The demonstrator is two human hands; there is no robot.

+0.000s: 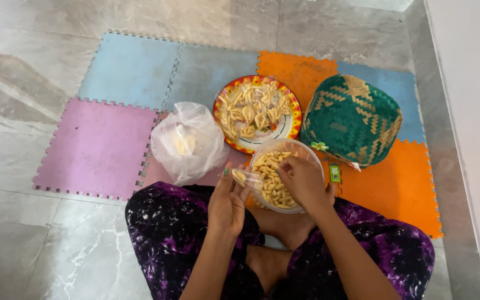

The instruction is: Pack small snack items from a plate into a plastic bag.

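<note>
Left hand (228,203): small clear plastic pouch (245,178) pinched, one snack inside | right hand (302,180): fingertips closed over round clear plastic tub (306,153) of pale yellow snack pieces, held contents unclear | colourful round plate (290,129) beside it carries more snacks on foam floor mats (98,147)

Floor (40,233): grey marbled tiles, glossy | Covering: interlocking foam mats (98,147) in pink, blue, grey, orange | Wall (473,83): plain white, at right | Light: soft, even daylight, faint reflections on tiles
</note>
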